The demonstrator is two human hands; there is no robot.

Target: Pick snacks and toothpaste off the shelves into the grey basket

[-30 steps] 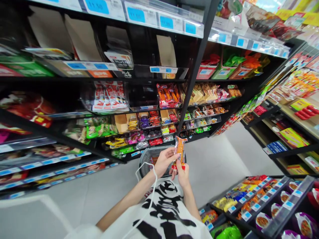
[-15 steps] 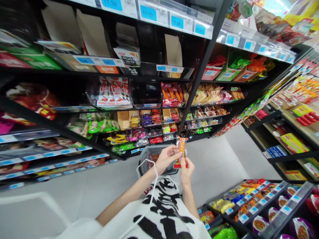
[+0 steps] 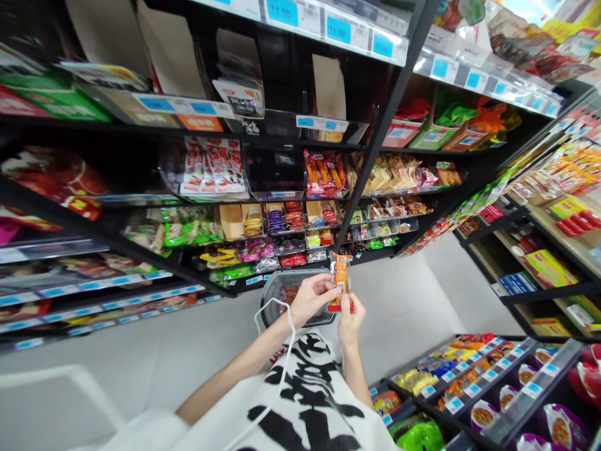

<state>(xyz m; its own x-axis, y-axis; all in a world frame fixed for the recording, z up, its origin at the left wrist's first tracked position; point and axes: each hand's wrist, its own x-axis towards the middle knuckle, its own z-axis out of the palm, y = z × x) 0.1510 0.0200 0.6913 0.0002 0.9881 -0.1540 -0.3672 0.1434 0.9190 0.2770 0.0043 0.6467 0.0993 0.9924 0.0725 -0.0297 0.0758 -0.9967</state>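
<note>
An orange-and-red snack packet [image 3: 341, 275] with clear edges is held upright between my two hands, in front of my body. My left hand [image 3: 313, 297] grips its left side, thumb and fingers closed on the wrapper. At the lower right edge, my right hand [image 3: 350, 318] pinches the packet between thumb and fingers. Behind and below my left hand, a grey plastic basket [image 3: 272, 285] stands on the floor, partly covered by my forearm. Some orange-red packets [image 3: 288, 294] lie in it. A white cord [image 3: 292, 332] loops across my left forearm.
Black shelving [image 3: 370, 169] with many packaged snacks rises in front. Red snack packets [image 3: 325, 173] sit on a middle shelf. A tiered display [image 3: 469, 369] of packets and cups stands close at my lower right. Grey floor [image 3: 404, 294] runs between the shelves.
The view has shifted slightly, so shelves and hands sit a little differently in the picture. Both hands keep their hold on the packet.
</note>
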